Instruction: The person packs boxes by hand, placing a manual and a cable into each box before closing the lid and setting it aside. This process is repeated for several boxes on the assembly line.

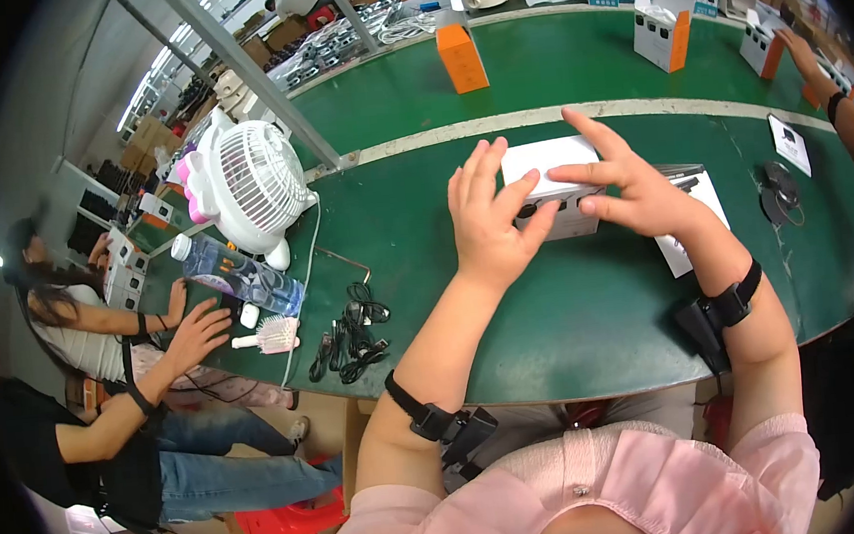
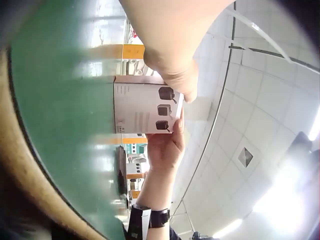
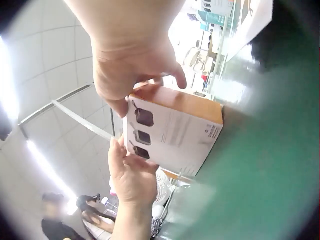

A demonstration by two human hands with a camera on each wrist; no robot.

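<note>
A white carton (image 1: 569, 220) with orange sides and printed pictures of small dark devices stands upright on the green table. My left hand (image 1: 491, 212) is at its left side, fingers spread, thumb and index finger reaching to the top front edge. From the right, my right hand (image 1: 631, 186) extends its fingers over the lid, the index finger lying across it. In the left wrist view both hands meet the top end of the carton (image 2: 142, 107). The right wrist view shows the carton's orange side (image 3: 185, 104) under the right hand; some fingertips are hidden behind it.
Right of the carton lies a white printed sheet (image 1: 681, 247), with a black coiled cable (image 1: 780, 194) farther right. A white fan (image 1: 250, 186), a water bottle (image 1: 237, 272), a hairbrush (image 1: 270, 337) and black cables (image 1: 354, 333) are at left. Other people work on both sides.
</note>
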